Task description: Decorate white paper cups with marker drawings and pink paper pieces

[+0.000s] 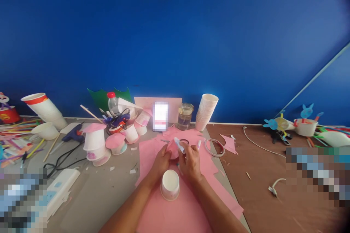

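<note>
The left hand is pinching a small pink cutout between thumb and curled fingers, holding it just above the big pink sheet that is covering the middle of the table. The right hand is closing around a white tube, perhaps a glue stick, with its tip lying against the cutout's upper edge; how tightly the fingers are wrapping it I cannot tell, since the back of the hand is hiding them. Both hands are meeting over the sheet, and an upturned paper cup is sitting just in front of the wrists, between the forearms. The cutout is looking like thin craft paper: very light, floppy, easy to crease or tear, and likely to bend away under the tube's pressure unless fingers are backing it from behind. Gripping it near the rim, close to where the tube is pressing, seems the safest hold. The tube is looking stiff and smooth, best held low on its barrel. Farther back, a stack of cups, a glass jar and a ring of tape are standing well apart from the hands, and a glue gun is lying off to the left.
</note>
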A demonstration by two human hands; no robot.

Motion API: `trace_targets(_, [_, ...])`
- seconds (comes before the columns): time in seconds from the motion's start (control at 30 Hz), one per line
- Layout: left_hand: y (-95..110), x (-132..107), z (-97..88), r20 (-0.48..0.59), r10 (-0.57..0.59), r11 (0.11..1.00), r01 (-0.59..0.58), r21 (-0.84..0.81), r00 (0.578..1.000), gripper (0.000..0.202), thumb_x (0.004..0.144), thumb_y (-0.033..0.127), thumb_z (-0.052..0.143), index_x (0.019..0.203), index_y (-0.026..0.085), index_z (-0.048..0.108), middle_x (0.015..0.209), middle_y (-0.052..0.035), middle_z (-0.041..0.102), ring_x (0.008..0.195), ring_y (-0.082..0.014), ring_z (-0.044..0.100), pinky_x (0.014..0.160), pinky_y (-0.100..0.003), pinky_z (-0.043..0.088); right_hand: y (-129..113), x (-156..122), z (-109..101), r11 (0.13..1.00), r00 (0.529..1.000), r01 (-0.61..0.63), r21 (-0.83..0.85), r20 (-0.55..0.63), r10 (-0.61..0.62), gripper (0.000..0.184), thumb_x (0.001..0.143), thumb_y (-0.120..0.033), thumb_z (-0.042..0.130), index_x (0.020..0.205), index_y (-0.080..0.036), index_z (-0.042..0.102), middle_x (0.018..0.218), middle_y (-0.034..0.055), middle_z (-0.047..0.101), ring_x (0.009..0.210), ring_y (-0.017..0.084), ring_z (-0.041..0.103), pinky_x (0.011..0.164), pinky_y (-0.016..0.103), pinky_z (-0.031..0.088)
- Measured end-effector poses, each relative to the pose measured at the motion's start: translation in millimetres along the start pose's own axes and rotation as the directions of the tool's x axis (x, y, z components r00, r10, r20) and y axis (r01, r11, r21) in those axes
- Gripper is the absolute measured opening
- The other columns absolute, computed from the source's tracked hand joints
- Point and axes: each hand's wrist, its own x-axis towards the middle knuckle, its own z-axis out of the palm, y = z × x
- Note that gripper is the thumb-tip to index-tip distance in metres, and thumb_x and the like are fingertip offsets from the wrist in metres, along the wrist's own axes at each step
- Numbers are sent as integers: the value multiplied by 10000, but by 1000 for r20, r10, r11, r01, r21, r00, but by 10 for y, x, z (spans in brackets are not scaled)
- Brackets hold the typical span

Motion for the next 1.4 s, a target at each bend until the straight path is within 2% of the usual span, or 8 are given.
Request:
trace_targets(0.1, [-7,-4,7,6,-39,997,40,-60,999,351,717,205,559,1065,162,580,889,-56,665,790,-222,654,739,-357,531,19,-4,-32,1000,999,-11,14,-42,11,255,879,-116,456,1119,-184,508,709,13,652,537,145,530,605,313,394])
trace_targets(0.3, [-2,-21,-16,-57,4,998,-8,-59,998,312,702,179,559,1013,162,587,810,-46,669,823,-215,643,741,-325,537,-97,-21,-66,993,997,70,92,13,-72,278,862,-115,447,1125,-190,499,773,41,652,608,165,556,599,321,425])
trace_targets(0.5, [2,21,-16,-42,-52,987,45,-155,998,218,702,201,566,912,163,521,716,-3,593,659,-186,646,687,-357,543,-42,-24,-77,996,996,34,78,-80,-28,285,863,-118,490,1139,-189,490,699,17,624,605,169,554,609,332,431])
trace_targets(0.63, [10,21,-27,-78,-13,1000,11,-27,997,200,708,215,546,900,159,533,733,-19,617,679,-182,629,664,-324,532,-63,-33,-62,994,998,67,85,-12,-67,280,865,-114,464,1136,-185,484,767,33,650,620,163,566,616,325,435])
trace_targets(0.73, [30,6,-28,-97,22,998,-15,66,995,196,706,230,554,886,154,568,762,-41,650,737,-194,620,683,-307,521,-96,-36,-21,992,991,117,50,54,-119,263,870,-101,443,1120,-164,493,718,21,643,584,153,567,624,320,418])
trace_targets(0.93, [70,-42,10,73,-4,999,8,-48,997,293,753,342,569,994,174,570,864,-57,648,770,-228,669,736,-354,505,53,5,-11,998,1000,9,-69,4,-8,203,897,-136,465,1090,-158,522,756,36,689,556,151,594,635,322,375])
trace_targets(1.13, [5,-36,-19,-14,-28,996,27,-81,1000,210,746,327,612,830,168,504,756,-10,562,715,-242,689,717,-357,502,202,39,-117,991,983,-113,-67,-150,102,161,894,-175,497,1050,-179,535,766,34,684,542,151,561,675,334,400])
trace_targets(1.4, [-12,30,-55,-120,-16,1000,18,16,993,157,725,253,582,848,156,570,727,-47,653,756,-223,635,708,-336,517,-141,-7,-16,990,992,120,68,29,-122,196,878,-122,465,1066,-155,513,700,22,647,575,153,577,641,316,386])
